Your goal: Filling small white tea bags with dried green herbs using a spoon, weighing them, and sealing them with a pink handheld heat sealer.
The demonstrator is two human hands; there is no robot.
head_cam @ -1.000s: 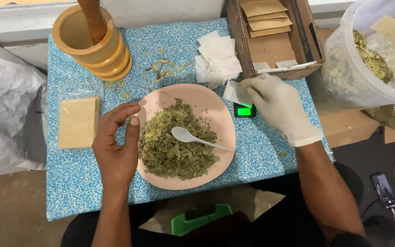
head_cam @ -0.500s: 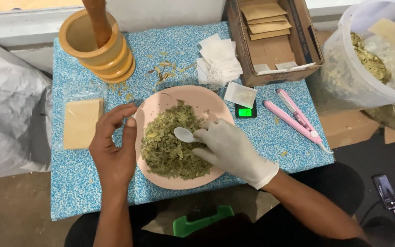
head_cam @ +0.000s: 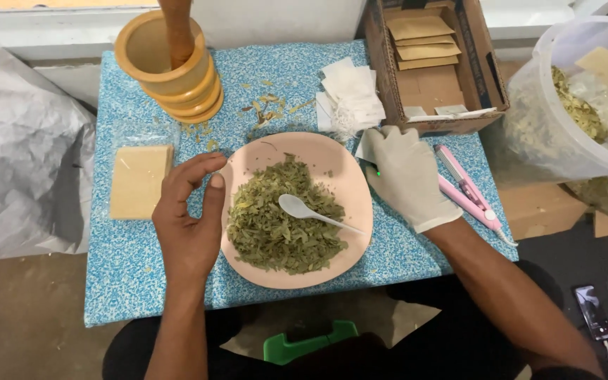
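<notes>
bare left hand point(head_cam: 190, 224) curls loosely against the round pink plate's rim point(head_cam: 350, 183), steadying it, gripping nothing; white-gloved right hand point(head_cam: 408, 176) lies flat, fingers apart, over a small scale.

1 head camera looks steeply down, close over the blue table point(head_cam: 128, 281).

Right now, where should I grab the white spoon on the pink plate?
Grab the white spoon by its thin handle, which points to the lower right and rests near the rim of the pink plate. Come from the right, where the gloved right hand is. The bowl end lies in the dried leaves, so leave that end alone.
</notes>
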